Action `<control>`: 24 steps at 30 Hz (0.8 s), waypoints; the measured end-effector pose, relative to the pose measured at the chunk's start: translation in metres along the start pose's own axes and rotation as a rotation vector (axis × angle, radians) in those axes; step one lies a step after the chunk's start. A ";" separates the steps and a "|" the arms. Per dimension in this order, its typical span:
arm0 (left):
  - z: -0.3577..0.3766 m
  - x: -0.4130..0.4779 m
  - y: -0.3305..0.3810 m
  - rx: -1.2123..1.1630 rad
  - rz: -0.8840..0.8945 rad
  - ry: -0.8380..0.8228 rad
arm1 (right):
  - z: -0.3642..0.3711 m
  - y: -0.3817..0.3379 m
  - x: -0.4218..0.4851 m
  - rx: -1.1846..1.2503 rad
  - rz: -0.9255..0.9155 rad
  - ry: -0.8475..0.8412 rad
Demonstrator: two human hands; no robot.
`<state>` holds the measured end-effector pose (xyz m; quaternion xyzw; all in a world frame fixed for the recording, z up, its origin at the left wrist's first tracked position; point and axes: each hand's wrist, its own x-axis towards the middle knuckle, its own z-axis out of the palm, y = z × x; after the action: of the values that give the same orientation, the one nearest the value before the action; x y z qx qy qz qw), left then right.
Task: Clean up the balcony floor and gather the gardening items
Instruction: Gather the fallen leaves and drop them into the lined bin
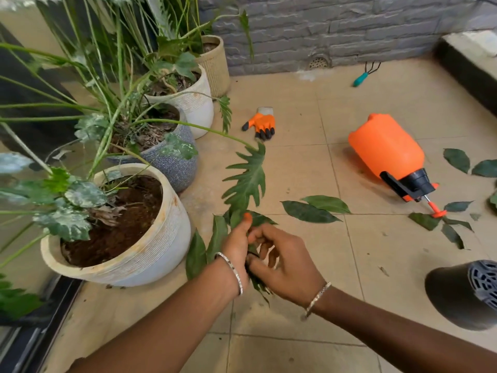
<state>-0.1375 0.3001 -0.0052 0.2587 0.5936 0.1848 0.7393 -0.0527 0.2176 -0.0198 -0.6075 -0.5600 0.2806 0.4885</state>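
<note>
the left hand [236, 244] grips a leaf bundle [219, 236], thumb pressed on top. the right hand [285, 265] curls its fingers at the stems and seems to pinch them too, though the left hand hides the contact. best to square the stems into one fist, freeing the right hand for the loose leaves [313, 208] just ahead, and to steer clear of the living frond [248, 179] hanging over the bundle.

the tiled floor [295, 162] runs to a grey brick wall [349, 28]. planted pots [166, 238] line its left side. on it lie a tipped black pot [451, 294], an orange sprayer [387, 149], a glove [262, 123] and a hand rake [361, 76].
</note>
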 end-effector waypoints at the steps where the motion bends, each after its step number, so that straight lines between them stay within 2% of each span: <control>1: -0.003 0.003 0.003 -0.025 -0.004 0.042 | -0.001 0.002 -0.001 0.032 -0.016 -0.053; 4: -0.019 0.005 0.017 -0.051 0.013 0.140 | -0.008 0.024 0.006 0.124 0.017 -0.058; 7: -0.041 -0.001 0.030 -0.027 -0.009 0.156 | -0.006 0.072 0.030 -0.155 0.089 0.000; 11: -0.057 -0.007 0.034 -0.004 -0.061 0.175 | 0.009 0.131 0.069 -0.605 0.214 -0.257; 18: -0.080 -0.015 0.043 0.089 0.001 0.149 | 0.053 0.155 0.125 -0.846 0.168 -0.459; 21: -0.083 -0.025 0.047 0.065 0.003 0.112 | 0.060 0.162 0.128 -1.005 0.085 -0.442; 24: -0.084 -0.034 0.052 0.042 0.020 0.103 | 0.062 0.166 0.125 -0.893 0.097 -0.334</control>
<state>-0.2255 0.3353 0.0394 0.2705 0.6319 0.1927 0.7002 -0.0135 0.3714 -0.1674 -0.7301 -0.6675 0.1289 0.0695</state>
